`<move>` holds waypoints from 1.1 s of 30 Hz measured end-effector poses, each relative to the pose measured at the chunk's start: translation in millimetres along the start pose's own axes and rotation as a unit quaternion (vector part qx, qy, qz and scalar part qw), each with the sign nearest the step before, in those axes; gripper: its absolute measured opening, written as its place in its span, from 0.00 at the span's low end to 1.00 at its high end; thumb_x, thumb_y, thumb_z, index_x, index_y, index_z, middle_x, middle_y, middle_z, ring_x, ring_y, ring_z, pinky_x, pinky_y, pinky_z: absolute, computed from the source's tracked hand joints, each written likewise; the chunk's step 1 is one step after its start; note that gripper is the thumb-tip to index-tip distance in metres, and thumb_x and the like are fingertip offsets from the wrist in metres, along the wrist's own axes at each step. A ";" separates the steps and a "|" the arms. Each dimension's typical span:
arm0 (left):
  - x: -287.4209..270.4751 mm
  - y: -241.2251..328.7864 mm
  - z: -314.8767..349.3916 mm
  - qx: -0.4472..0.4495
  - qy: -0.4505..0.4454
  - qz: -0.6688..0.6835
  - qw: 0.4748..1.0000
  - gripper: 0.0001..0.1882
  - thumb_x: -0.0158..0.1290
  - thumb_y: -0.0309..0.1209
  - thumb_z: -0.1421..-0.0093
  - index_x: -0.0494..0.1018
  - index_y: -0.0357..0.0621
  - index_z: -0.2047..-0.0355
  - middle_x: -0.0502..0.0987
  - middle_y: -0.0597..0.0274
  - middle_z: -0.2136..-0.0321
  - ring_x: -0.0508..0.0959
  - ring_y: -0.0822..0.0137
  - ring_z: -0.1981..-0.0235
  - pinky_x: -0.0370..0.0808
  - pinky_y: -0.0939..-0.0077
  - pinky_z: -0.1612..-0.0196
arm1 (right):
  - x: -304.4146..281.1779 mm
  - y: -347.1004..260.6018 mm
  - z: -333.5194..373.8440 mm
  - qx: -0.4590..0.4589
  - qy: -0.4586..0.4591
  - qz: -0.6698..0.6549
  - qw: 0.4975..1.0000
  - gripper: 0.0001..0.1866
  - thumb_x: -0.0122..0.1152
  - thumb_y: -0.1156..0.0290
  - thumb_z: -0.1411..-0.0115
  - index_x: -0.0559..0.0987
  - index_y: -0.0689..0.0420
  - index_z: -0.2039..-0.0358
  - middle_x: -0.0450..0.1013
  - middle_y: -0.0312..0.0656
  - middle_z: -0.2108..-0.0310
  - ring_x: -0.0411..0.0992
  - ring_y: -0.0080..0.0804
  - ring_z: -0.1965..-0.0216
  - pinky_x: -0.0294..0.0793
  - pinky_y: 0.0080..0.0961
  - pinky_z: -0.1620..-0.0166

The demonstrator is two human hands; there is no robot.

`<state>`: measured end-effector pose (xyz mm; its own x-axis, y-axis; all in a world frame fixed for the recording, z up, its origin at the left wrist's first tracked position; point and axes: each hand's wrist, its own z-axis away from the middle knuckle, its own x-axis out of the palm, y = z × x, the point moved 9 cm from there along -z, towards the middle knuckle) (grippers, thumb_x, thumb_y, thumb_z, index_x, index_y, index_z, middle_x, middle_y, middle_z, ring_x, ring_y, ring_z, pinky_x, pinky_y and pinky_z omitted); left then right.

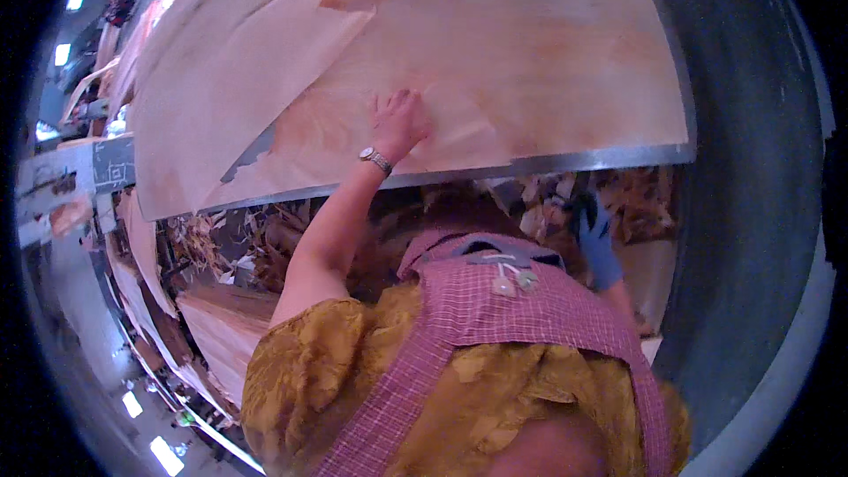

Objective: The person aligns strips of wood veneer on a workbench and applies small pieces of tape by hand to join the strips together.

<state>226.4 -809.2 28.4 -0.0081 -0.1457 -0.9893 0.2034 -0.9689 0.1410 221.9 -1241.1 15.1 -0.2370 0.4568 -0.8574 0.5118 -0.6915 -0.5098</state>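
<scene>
My left hand (400, 124), bare and with a metal-banded wristwatch (376, 160), lies with its fingers apart on a broad pale wood veneer sheet (548, 79). Another thin veneer sheet (230, 79) overlaps it on the left, with a torn, uneven edge. Both rest on a table with a grey metal front edge (609, 159). Below that edge, close to my body on the right, hangs my right hand (590, 219) in a blue and black glove. Its fingers are dark and blurred, so their grip does not show.
Torn veneer scraps (632, 203) lie beneath the table edge, with more shreds (208, 243) at the left. Larger veneer pieces (225, 327) lean at the lower left. A grey metal beam (110, 163) meets the table's left side. Along the right runs a dark grey surface (742, 185).
</scene>
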 end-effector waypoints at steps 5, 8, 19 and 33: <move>11.1 -2.6 7.9 -0.052 -0.014 0.051 0.997 0.39 0.68 0.45 0.60 0.69 0.52 0.46 0.67 0.60 0.43 0.65 0.56 0.40 0.55 0.49 0.37 | -34.8 54.1 27.9 0.092 -0.009 -0.216 0.972 0.16 0.54 0.70 0.37 0.72 0.65 0.52 0.75 0.49 0.59 0.74 0.40 0.58 0.73 0.34 0.54; 7.8 7.4 5.0 -0.055 -0.023 0.032 0.998 0.38 0.69 0.42 0.60 0.69 0.52 0.47 0.68 0.59 0.43 0.67 0.55 0.43 0.62 0.56 0.40 | -66.7 93.9 -6.5 0.112 -0.029 -0.201 0.973 0.18 0.62 0.67 0.42 0.74 0.65 0.56 0.74 0.55 0.58 0.74 0.52 0.58 0.73 0.38 0.54; 24.4 12.2 12.1 -0.193 -0.126 -0.080 0.970 0.45 0.69 0.45 0.59 0.63 0.58 0.39 0.62 0.64 0.37 0.57 0.53 0.34 0.53 0.50 0.35 | -144.9 330.1 -122.0 0.110 -0.034 -0.275 0.955 0.20 0.52 0.70 0.35 0.68 0.63 0.45 0.75 0.42 0.57 0.73 0.30 0.58 0.72 0.26 0.54; -54.0 185.2 -185.5 -0.290 0.095 -0.046 0.951 0.22 0.59 0.33 0.49 0.74 0.51 0.51 0.69 0.48 0.45 0.63 0.52 0.39 0.62 0.55 0.40 | -661.6 468.5 -439.9 -0.007 0.468 -0.191 0.863 0.13 0.56 0.60 0.35 0.73 0.58 0.59 0.71 0.33 0.68 0.66 0.23 0.70 0.68 0.24 0.67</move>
<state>446.2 -943.7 101.0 0.1137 0.0259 -0.9932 0.7174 -0.6938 0.0640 981.7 -1621.1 374.2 0.3757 0.9066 -0.1921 0.5559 -0.3863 -0.7360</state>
